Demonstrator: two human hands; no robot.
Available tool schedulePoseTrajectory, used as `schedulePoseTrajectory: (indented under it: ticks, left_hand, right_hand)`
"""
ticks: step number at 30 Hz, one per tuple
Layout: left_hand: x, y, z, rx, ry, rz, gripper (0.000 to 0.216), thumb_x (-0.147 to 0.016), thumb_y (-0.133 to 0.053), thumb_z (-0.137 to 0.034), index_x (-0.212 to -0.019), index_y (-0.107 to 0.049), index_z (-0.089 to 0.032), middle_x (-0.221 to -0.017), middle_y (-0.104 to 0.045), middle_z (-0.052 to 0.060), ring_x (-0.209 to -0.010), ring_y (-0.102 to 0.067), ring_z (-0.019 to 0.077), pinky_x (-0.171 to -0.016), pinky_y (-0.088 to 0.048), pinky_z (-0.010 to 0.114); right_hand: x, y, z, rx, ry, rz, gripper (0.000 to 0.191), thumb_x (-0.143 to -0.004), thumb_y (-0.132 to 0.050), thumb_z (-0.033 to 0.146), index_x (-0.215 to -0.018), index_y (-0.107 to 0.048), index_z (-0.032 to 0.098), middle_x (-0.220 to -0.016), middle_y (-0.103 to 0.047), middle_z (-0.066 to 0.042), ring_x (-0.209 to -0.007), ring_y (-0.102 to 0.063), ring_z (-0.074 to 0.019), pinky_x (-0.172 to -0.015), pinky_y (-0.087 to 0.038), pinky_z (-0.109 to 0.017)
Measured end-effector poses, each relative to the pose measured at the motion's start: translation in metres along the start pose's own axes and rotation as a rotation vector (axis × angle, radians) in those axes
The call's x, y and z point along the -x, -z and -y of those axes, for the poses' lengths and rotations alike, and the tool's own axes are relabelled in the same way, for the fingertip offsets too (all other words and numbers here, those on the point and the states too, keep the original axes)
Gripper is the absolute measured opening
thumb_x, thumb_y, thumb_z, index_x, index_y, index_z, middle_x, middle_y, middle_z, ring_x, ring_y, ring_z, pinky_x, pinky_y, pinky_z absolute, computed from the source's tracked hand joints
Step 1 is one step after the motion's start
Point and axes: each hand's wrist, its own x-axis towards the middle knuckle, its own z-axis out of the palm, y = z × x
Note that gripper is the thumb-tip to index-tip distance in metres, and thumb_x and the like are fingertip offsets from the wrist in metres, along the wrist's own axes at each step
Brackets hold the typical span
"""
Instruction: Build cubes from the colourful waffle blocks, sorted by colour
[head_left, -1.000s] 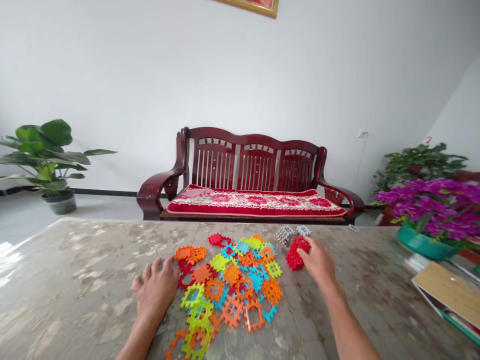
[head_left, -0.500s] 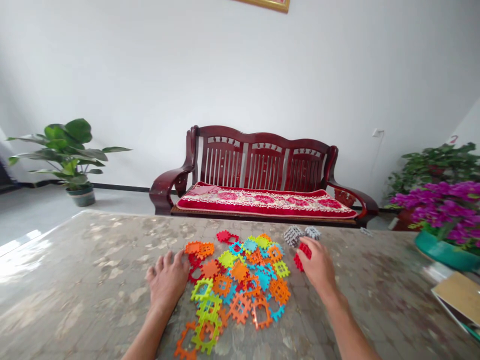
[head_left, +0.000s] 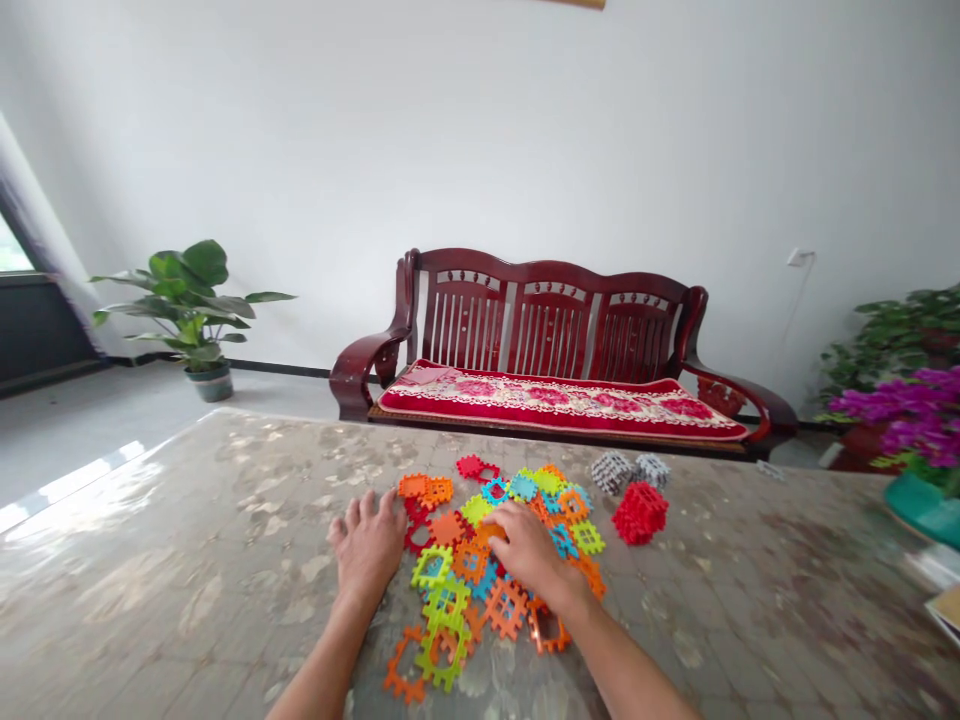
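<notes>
My left hand (head_left: 367,545) rests on the table with its fingers spread, beside the dark red interlocking plastic pieces (head_left: 417,530) at the pile's left edge. Over the middle of the pile is my right hand (head_left: 531,548), its thumb and fingers closed about a solid orange interlocking piece (head_left: 491,533). Part of that piece is hidden by the fingers. Around it lie flat lime (head_left: 448,603), orange (head_left: 506,607) and blue pieces (head_left: 523,487), many with window-like cutouts. To the right sits a red ball-like cluster (head_left: 640,513) of joined parts, with nothing touching it.
Behind the red cluster stand a dark grey cluster (head_left: 612,472) and a light grey one (head_left: 652,469). A patterned cloth covers the table (head_left: 247,560). Purple flowers (head_left: 911,410) in a teal pot (head_left: 926,510) are at the right. A wooden bench (head_left: 555,310) stands beyond the table.
My right hand has let go of the red cluster, leaving it on the table, and has moved left onto the pile. My left hand stays beside the pile. The view has turned slightly left.
</notes>
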Motion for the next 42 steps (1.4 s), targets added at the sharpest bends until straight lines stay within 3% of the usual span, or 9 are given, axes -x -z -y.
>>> schedulePoseTrajectory:
  ticks: [5,10,17,22,29,38,42]
  left_hand:
    - [0.001,0.004,-0.002,0.015,0.003,0.019,0.048,-0.094,-0.038,-0.043,-0.135,-0.057,-0.027,-0.145,-0.051,0.012,-0.136,-0.039,0.0321,-0.110,-0.026,0.051]
    - [0.002,0.006,-0.003,0.023,0.002,0.008,0.048,-0.094,-0.038,-0.042,-0.135,-0.057,-0.026,-0.145,-0.051,0.012,-0.135,-0.039,0.0325,-0.110,-0.026,0.052]
    - [0.003,0.003,-0.003,0.040,0.007,-0.017,0.047,-0.093,-0.038,-0.040,-0.134,-0.058,-0.026,-0.144,-0.052,0.012,-0.134,-0.040,0.0319,-0.109,-0.026,0.052]
    - [0.002,0.004,-0.003,0.027,0.009,-0.017,0.047,-0.093,-0.039,-0.041,-0.133,-0.058,-0.027,-0.144,-0.053,0.012,-0.133,-0.041,0.0320,-0.109,-0.027,0.052]
    - [0.003,0.007,-0.005,0.032,0.008,-0.007,0.048,-0.094,-0.038,-0.040,-0.135,-0.057,-0.026,-0.144,-0.052,0.012,-0.135,-0.040,0.0328,-0.110,-0.026,0.051]
    - [0.003,0.008,-0.004,0.030,0.011,0.002,0.047,-0.094,-0.037,-0.040,-0.134,-0.058,-0.026,-0.143,-0.052,0.012,-0.136,-0.040,0.0322,-0.110,-0.026,0.052]
    - [0.003,0.007,-0.005,0.015,0.007,-0.015,0.046,-0.094,-0.039,-0.039,-0.133,-0.058,-0.026,-0.144,-0.052,0.012,-0.135,-0.040,0.0313,-0.110,-0.027,0.051]
  right_hand:
    - [-0.025,-0.005,0.014,0.140,0.093,0.042,0.033,-0.081,-0.056,0.015,-0.110,-0.070,0.021,-0.116,-0.068,-0.005,-0.113,-0.055,-0.0213,-0.105,-0.036,-0.032]
    - [-0.047,-0.005,0.017,0.184,0.218,0.177,0.051,-0.074,-0.060,0.018,-0.125,-0.063,0.024,-0.131,-0.062,-0.004,-0.122,-0.048,-0.0243,-0.105,-0.035,-0.035]
    - [-0.064,-0.005,0.031,0.273,0.174,0.322,0.035,-0.065,-0.066,0.016,-0.098,-0.073,0.026,-0.110,-0.068,-0.004,-0.111,-0.051,-0.0257,-0.095,-0.038,-0.036]
    - [-0.064,-0.003,0.034,0.287,0.167,0.337,0.038,-0.064,-0.067,0.015,-0.100,-0.073,0.025,-0.103,-0.069,-0.006,-0.106,-0.054,-0.0265,-0.090,-0.041,-0.035]
    - [-0.062,-0.001,0.031,0.269,0.163,0.352,0.041,-0.064,-0.066,0.012,-0.101,-0.073,0.028,-0.095,-0.073,0.000,-0.097,-0.060,-0.0216,-0.081,-0.044,-0.028]
    - [-0.051,0.005,0.015,0.280,0.046,0.238,0.038,-0.073,-0.056,0.009,-0.104,-0.073,0.024,-0.101,-0.073,-0.004,-0.096,-0.065,-0.0195,-0.078,-0.044,-0.026]
    - [-0.046,0.012,0.009,0.315,-0.001,0.177,0.038,-0.077,-0.050,0.008,-0.106,-0.072,0.021,-0.108,-0.071,-0.009,-0.103,-0.062,-0.0220,-0.085,-0.043,-0.030]
